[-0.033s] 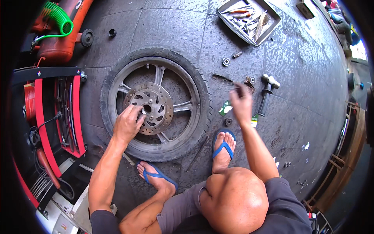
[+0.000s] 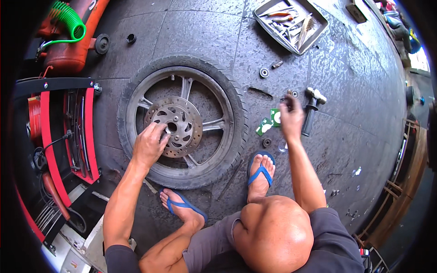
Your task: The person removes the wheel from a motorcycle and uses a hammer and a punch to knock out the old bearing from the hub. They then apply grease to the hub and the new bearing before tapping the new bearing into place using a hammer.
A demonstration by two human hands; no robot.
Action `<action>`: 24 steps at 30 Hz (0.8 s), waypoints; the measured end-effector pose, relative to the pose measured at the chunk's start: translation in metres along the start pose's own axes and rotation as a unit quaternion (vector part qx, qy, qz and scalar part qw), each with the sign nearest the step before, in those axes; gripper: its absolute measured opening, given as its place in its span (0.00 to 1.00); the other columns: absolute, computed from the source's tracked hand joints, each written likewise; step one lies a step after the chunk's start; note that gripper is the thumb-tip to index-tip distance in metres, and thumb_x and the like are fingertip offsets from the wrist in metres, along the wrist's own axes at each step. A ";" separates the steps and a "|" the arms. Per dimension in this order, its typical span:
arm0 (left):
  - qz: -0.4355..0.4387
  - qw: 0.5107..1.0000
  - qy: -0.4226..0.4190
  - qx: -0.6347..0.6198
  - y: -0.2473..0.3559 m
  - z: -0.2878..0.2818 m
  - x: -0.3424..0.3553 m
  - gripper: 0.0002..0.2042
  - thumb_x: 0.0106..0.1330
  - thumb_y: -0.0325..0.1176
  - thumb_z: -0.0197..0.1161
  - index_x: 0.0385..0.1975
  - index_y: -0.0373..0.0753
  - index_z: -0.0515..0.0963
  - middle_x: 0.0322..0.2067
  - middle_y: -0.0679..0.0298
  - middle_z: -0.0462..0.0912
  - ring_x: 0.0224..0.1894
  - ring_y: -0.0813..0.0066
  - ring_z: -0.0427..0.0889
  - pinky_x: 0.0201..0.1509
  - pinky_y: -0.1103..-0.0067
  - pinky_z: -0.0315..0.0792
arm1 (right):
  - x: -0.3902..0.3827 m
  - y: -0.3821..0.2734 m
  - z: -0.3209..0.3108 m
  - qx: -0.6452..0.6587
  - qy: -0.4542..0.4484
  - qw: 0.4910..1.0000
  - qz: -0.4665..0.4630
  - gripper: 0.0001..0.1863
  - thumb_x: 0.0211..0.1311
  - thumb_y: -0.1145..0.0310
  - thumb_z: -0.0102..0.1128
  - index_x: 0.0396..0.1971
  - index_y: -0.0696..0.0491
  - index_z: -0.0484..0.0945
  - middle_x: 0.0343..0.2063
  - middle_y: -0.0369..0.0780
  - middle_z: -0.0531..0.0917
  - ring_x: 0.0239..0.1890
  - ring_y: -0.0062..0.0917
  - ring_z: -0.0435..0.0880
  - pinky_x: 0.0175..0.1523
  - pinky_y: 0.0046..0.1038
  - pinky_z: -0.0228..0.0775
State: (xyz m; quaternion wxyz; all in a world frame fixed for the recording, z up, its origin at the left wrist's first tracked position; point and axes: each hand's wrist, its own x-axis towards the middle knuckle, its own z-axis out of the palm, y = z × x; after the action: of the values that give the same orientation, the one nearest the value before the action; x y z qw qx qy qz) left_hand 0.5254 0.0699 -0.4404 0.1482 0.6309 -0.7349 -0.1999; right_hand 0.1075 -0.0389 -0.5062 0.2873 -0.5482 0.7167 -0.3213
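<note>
A motorcycle wheel [image 2: 232, 150] lies flat on the floor in front of me, its perforated brake disc [image 2: 193, 111] facing up. My left hand [image 2: 149, 144] rests at the disc's near-left side, fingers curled together beside the hub hole [image 2: 172, 127]; a small pale bit shows at the fingertips, too small to name. Off to the wheel's right, my right hand [image 2: 292, 119] hovers over the floor with fingers closed around something dark I cannot make out. Green-and-white packaging [image 2: 275, 116] lies just left of it, and a bearing [image 2: 295, 94] sits beyond the fingers.
A hammer [image 2: 311, 109] lies right of my right hand. Further off are another bearing [image 2: 264, 72] and a tray [image 2: 280, 42] of tools. A red tool rack [image 2: 50, 150] and an orange tank [image 2: 68, 59] stand at left. A dark ring [image 2: 266, 143] lies near my foot.
My right hand has shifted to the right and slightly nearer, uncovering more of the green packaging. My left hand stays in place at the hub.
</note>
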 end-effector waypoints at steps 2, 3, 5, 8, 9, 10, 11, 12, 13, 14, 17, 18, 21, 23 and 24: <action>-0.018 1.000 -0.011 -0.009 0.001 0.004 0.001 0.15 0.58 0.25 0.71 0.45 0.34 0.79 0.38 0.53 0.82 0.39 0.50 0.84 0.42 0.65 0.79 | 0.036 0.043 -0.023 -0.075 0.039 0.996 -0.027 0.21 0.59 0.69 0.64 0.52 0.59 0.79 0.43 0.47 0.84 0.42 0.35 0.85 0.51 0.35 0.77; -0.020 1.000 -0.009 -0.006 0.000 0.003 0.000 0.15 0.58 0.25 0.71 0.45 0.34 0.79 0.38 0.53 0.82 0.39 0.50 0.84 0.42 0.65 0.79 | 0.046 0.042 -0.025 -0.121 0.036 0.991 -0.041 0.21 0.59 0.69 0.65 0.53 0.58 0.79 0.45 0.48 0.84 0.44 0.37 0.85 0.53 0.36 0.76; -0.038 0.999 -0.020 -0.014 -0.001 -0.001 -0.002 0.15 0.58 0.25 0.71 0.45 0.34 0.79 0.38 0.53 0.82 0.39 0.50 0.84 0.42 0.65 0.79 | 0.058 0.022 -0.018 -0.137 -0.002 0.990 -0.039 0.23 0.59 0.67 0.67 0.54 0.57 0.78 0.46 0.49 0.83 0.48 0.41 0.84 0.55 0.38 0.75; -0.043 0.999 -0.023 -0.004 0.000 -0.006 -0.004 0.15 0.58 0.26 0.71 0.45 0.34 0.79 0.37 0.53 0.82 0.38 0.51 0.84 0.42 0.65 0.79 | 0.074 -0.010 0.014 -0.152 -0.106 0.977 -0.106 0.27 0.58 0.64 0.70 0.58 0.52 0.77 0.49 0.50 0.81 0.50 0.44 0.82 0.55 0.40 0.75; -0.045 0.999 -0.023 -0.001 0.000 -0.005 -0.004 0.15 0.58 0.26 0.71 0.45 0.34 0.79 0.37 0.53 0.82 0.38 0.51 0.84 0.42 0.65 0.79 | 0.077 -0.020 0.023 -0.166 -0.134 0.969 -0.127 0.28 0.57 0.64 0.70 0.59 0.50 0.76 0.52 0.52 0.79 0.53 0.46 0.81 0.57 0.41 0.74; -0.045 0.999 -0.021 -0.006 0.001 -0.005 -0.003 0.15 0.58 0.26 0.71 0.45 0.34 0.79 0.37 0.53 0.82 0.38 0.51 0.84 0.42 0.65 0.79 | 0.083 -0.024 0.034 -0.192 -0.133 0.961 -0.145 0.29 0.57 0.64 0.70 0.60 0.49 0.75 0.52 0.52 0.79 0.54 0.47 0.80 0.58 0.42 0.74; -0.044 0.999 -0.018 -0.012 0.002 -0.004 -0.002 0.15 0.58 0.26 0.71 0.45 0.34 0.79 0.37 0.53 0.82 0.38 0.50 0.84 0.42 0.65 0.79 | 0.087 -0.029 0.042 -0.217 -0.131 0.953 -0.164 0.30 0.57 0.64 0.70 0.61 0.49 0.75 0.53 0.53 0.78 0.55 0.49 0.79 0.59 0.42 0.73; -0.038 0.999 -0.018 -0.009 0.001 -0.002 -0.001 0.15 0.58 0.26 0.71 0.45 0.34 0.79 0.37 0.53 0.82 0.38 0.50 0.84 0.42 0.65 0.79 | 0.089 -0.033 0.046 -0.215 -0.133 0.953 -0.166 0.30 0.57 0.64 0.70 0.61 0.49 0.75 0.53 0.53 0.78 0.55 0.49 0.79 0.59 0.42 0.73; -0.042 0.999 -0.018 -0.006 0.001 -0.002 -0.001 0.15 0.58 0.26 0.71 0.45 0.34 0.79 0.37 0.53 0.82 0.38 0.50 0.84 0.42 0.65 0.79 | 0.091 -0.039 0.049 -0.242 -0.147 0.948 -0.147 0.29 0.57 0.63 0.71 0.60 0.49 0.75 0.53 0.54 0.78 0.56 0.50 0.79 0.60 0.43 0.73; -0.042 0.999 -0.022 -0.004 0.000 -0.002 -0.001 0.15 0.59 0.26 0.71 0.45 0.34 0.79 0.37 0.53 0.82 0.39 0.50 0.84 0.42 0.65 0.79 | 0.092 -0.044 0.053 -0.270 -0.160 0.941 -0.128 0.29 0.57 0.63 0.71 0.60 0.49 0.76 0.53 0.54 0.78 0.56 0.51 0.79 0.61 0.44 0.73; -0.051 0.998 -0.028 -0.012 0.000 -0.003 -0.002 0.15 0.59 0.27 0.71 0.46 0.34 0.80 0.37 0.52 0.82 0.39 0.50 0.84 0.43 0.65 0.79 | 0.097 -0.035 0.060 -0.273 -0.150 0.941 -0.131 0.27 0.56 0.64 0.71 0.58 0.50 0.78 0.54 0.55 0.77 0.55 0.52 0.79 0.60 0.44 0.73; -0.044 0.999 -0.025 -0.008 0.001 -0.003 -0.001 0.15 0.59 0.28 0.71 0.45 0.34 0.79 0.38 0.53 0.82 0.40 0.50 0.84 0.44 0.64 0.79 | 0.098 -0.031 0.059 -0.284 -0.142 0.937 -0.145 0.26 0.57 0.65 0.71 0.56 0.54 0.78 0.52 0.50 0.80 0.50 0.44 0.83 0.57 0.39 0.77; -0.039 0.999 -0.028 -0.002 -0.001 -0.003 -0.001 0.15 0.59 0.29 0.71 0.44 0.34 0.79 0.38 0.53 0.81 0.41 0.50 0.84 0.44 0.65 0.80 | 0.100 -0.031 0.048 0.089 -0.276 0.957 0.032 0.27 0.60 0.68 0.70 0.58 0.59 0.76 0.48 0.44 0.81 0.45 0.32 0.84 0.52 0.31 0.79; -0.042 0.999 -0.033 0.000 -0.003 -0.005 -0.003 0.15 0.58 0.29 0.72 0.44 0.34 0.79 0.38 0.53 0.81 0.41 0.51 0.84 0.45 0.65 0.80 | 0.072 -0.046 0.036 0.524 -0.349 0.761 0.157 0.28 0.63 0.74 0.65 0.63 0.60 0.70 0.47 0.44 0.82 0.44 0.28 0.84 0.49 0.32 0.81; -0.036 0.999 -0.027 0.000 -0.004 -0.005 -0.004 0.15 0.58 0.29 0.72 0.44 0.34 0.79 0.38 0.54 0.81 0.41 0.51 0.84 0.45 0.65 0.80 | 0.059 -0.052 0.031 0.586 -0.387 0.695 0.154 0.28 0.63 0.74 0.66 0.63 0.61 0.70 0.48 0.46 0.81 0.45 0.31 0.84 0.51 0.34 0.81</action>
State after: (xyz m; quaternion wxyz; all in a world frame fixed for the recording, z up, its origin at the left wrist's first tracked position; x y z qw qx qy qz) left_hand 0.5316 0.0726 -0.4376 0.1207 0.6512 -0.7156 -0.2218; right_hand 0.1491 -0.1109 -0.4889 0.8477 -0.2270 0.2831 -0.3869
